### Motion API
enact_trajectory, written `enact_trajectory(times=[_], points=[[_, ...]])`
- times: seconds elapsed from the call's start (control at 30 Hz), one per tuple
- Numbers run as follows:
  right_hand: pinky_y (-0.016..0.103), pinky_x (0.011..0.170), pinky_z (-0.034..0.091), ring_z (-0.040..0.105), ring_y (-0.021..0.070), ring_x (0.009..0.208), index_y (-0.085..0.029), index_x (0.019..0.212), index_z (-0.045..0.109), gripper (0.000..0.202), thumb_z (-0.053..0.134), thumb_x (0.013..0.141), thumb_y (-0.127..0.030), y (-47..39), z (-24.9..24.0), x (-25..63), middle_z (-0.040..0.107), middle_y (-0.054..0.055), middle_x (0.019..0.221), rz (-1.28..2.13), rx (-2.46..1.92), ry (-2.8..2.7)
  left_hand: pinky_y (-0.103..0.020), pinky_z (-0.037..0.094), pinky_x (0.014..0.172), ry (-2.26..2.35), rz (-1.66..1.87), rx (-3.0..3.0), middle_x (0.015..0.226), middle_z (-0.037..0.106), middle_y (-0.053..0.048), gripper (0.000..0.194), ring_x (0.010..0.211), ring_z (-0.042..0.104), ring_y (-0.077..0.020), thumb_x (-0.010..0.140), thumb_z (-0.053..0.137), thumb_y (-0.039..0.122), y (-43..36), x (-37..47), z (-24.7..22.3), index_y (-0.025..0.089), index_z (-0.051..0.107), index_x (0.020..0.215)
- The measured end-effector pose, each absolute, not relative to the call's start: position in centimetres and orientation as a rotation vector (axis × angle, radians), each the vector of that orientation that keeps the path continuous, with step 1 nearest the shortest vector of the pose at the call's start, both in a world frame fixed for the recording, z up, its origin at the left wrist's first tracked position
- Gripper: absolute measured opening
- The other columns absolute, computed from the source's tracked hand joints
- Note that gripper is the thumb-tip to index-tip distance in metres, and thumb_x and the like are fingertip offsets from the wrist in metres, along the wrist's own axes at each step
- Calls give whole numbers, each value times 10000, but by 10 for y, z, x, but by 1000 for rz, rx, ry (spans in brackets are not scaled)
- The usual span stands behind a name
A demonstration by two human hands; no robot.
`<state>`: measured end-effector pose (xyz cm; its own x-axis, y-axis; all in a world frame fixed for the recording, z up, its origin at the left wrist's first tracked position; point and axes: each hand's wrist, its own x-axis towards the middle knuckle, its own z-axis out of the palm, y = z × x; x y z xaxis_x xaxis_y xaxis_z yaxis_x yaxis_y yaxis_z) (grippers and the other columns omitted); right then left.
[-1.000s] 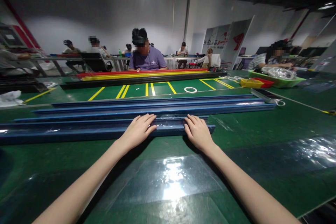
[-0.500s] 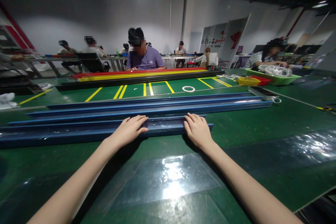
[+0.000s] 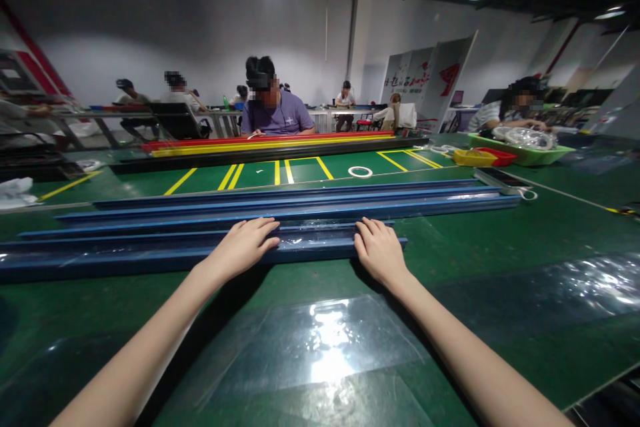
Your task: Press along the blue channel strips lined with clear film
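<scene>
My left hand [image 3: 248,240] lies on the nearest blue channel strip [image 3: 315,248], fingers stretched over its far side and thumb apart near its front wall. Close to the strip's right end, my right hand [image 3: 379,248] rests on it too, its fingers spread towards the far wall. Between the hands, shiny clear film [image 3: 306,237] shows inside the channel. Both palms' undersides are hidden. Just beyond lie several more blue strips [image 3: 430,205], parallel to this one.
Clear plastic sheets [image 3: 280,347] lie on the green table [image 3: 465,233] before me. Farther back are a white ring [image 3: 360,172], a phone [image 3: 500,179], red, yellow and black strips [image 3: 270,145], and a yellow tray [image 3: 473,157]. A co-worker [image 3: 280,110] sits opposite.
The view has shifted very slightly. My left hand has slid a little to the left along the strip; my right hand stays almost in place.
</scene>
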<state>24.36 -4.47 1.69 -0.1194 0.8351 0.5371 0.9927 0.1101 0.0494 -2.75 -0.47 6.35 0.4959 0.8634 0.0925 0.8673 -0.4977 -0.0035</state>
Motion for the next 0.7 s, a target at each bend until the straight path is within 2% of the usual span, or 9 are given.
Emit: enact_trajectory(times=[0.17,0.37,0.5,0.7], points=[[341,840,322,440,240,1064,-124,1101,555,386,310,869,-311,-46,15,239,545,121,1174,-580,-1751,-2065,-379,264,1007,-1483,-266,-2718,1336,387,-69,486,1242,314,-197,873,294,436,-9,-9,51,165,402,1261],[341,857,311,429,242,1079,-121,1127,540,411,290,878,-331,-47,15,236,528,124,1197,-572,-1716,-2104,-399,192,1039,-1531,-201,-2800,1401,261,-41,553,1292,201,-195,860,299,490,-8,-7,44,207,275,1334],[334,868,308,430,231,1088,-130,1137,537,412,279,882,-326,-48,17,236,525,111,1206,-541,-1709,-2112,-421,179,1036,-1597,-97,-2824,1408,234,-36,552,1301,168,-203,856,296,497,-7,-11,47,217,280,1332],[335,886,292,434,217,1092,-127,1112,555,382,290,856,-231,-48,20,239,544,102,1186,-534,-1740,-2052,-450,203,1017,-1650,-53,-2814,1400,253,-45,556,1296,182,-231,840,317,507,1,-24,49,234,298,1325]])
